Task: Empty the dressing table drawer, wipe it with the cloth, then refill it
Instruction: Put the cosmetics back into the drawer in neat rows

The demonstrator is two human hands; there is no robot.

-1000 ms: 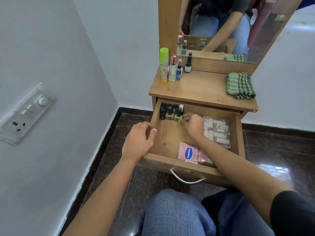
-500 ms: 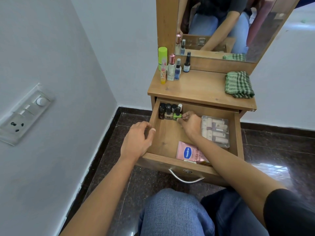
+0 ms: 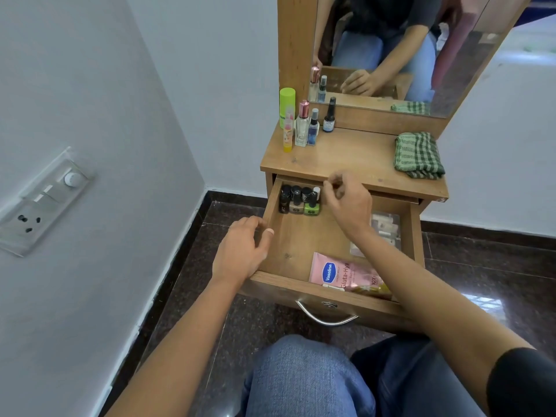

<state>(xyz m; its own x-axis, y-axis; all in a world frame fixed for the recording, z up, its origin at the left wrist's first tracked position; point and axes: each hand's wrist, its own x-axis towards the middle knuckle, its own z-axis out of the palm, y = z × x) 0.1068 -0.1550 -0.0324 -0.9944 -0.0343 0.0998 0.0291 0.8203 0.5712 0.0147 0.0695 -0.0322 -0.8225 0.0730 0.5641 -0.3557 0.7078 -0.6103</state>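
Observation:
The wooden drawer (image 3: 296, 245) of the dressing table stands pulled out. My left hand (image 3: 243, 251) grips its left wall, thumb over the edge. My right hand (image 3: 349, 206) hovers above the drawer's back, beside a cluster of nail polish bottles (image 3: 301, 201); its fingers are loosely curled and nothing shows in them. A pink Vaseline tube (image 3: 340, 273) lies at the front. A clear case of small tubes (image 3: 386, 227) sits at the right, partly hidden by my forearm. The folded green checked cloth (image 3: 418, 155) lies on the tabletop's right side.
Several spray and perfume bottles (image 3: 301, 124) stand at the tabletop's (image 3: 346, 158) back left, under the mirror (image 3: 391, 49). A white wall with a switchboard (image 3: 42, 203) runs close on the left. My knees are just below the drawer's metal handle (image 3: 326, 316).
My right hand has lifted off the green nail polish bottle and risen toward the tabletop's front edge. The bottle stays in the drawer. My left hand has not moved.

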